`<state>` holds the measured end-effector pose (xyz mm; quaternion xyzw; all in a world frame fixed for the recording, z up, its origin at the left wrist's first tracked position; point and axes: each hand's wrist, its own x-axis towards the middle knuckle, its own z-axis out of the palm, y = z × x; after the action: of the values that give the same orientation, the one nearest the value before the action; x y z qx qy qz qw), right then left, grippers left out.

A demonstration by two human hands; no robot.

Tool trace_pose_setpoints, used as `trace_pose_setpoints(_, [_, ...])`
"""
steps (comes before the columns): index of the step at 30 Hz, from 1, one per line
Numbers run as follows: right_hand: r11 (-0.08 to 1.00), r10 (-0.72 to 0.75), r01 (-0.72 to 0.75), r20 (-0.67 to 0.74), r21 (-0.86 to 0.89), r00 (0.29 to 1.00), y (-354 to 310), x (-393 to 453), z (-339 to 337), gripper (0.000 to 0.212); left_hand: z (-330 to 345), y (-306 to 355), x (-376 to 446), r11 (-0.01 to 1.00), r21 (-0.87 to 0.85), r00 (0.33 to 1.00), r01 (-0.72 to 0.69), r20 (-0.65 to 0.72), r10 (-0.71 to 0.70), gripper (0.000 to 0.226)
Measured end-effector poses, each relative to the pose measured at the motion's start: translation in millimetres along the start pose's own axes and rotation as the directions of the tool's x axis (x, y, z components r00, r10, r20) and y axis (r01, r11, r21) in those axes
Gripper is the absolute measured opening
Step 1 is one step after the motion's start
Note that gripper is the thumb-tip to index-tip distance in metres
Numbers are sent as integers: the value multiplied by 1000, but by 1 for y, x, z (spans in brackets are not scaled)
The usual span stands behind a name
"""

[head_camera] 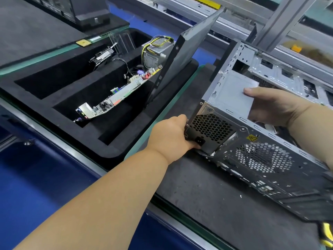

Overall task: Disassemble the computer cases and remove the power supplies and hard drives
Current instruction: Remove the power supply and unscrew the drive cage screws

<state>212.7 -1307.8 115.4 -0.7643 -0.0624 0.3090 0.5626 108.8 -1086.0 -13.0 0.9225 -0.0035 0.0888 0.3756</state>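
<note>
An open grey computer case lies on its side on the dark mat, its rear panel facing me. The power supply, with a honeycomb grille and a black socket, sits in the case's near left corner. My left hand grips the rear left edge of the case beside the socket, thumb under the power supply's face. My right hand reaches inside the case and holds the top of the power supply's grey housing, thumb lying flat on it.
A black foam tray to the left holds a motherboard, a removed power supply with yellow wires and a small drive-like part. A black side panel leans against the tray. A yellow-handled tool lies at the bottom right.
</note>
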Motion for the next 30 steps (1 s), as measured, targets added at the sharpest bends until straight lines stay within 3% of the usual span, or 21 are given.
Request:
trace_pose_setpoints(9, [992, 29, -18, -81, 127, 996, 7, 12, 5, 74, -3, 2, 1, 999, 26, 999, 32, 7, -33, 56])
trace_pose_setpoints(14, [978, 51, -14, -171, 210, 984, 6, 20, 5, 52, -2, 2, 3, 999, 33, 999, 32, -1, -32, 54])
trace_pose_setpoints(21, [956, 40, 39, -259, 290, 965, 5, 26, 19, 44, -2, 2, 0, 1000, 26, 1000, -11, 12, 11, 57])
trace_pose_setpoints(24, [939, 23, 57, -228, 340, 973, 6, 23, 19, 65, 0, 1, 1, 1000, 26, 1000, 3, 15, -4, 56])
trace_pose_setpoints(27, [963, 74, -14, -214, 270, 974, 0, 17, 9, 59, 1, 1, 3, 999, 28, 999, 32, 11, -32, 55])
trace_pose_setpoints(30, [957, 250, -214, -186, 195, 950, -4, 10, -7, 63, 3, 1, 4, 999, 39, 1000, 30, 5, -30, 55])
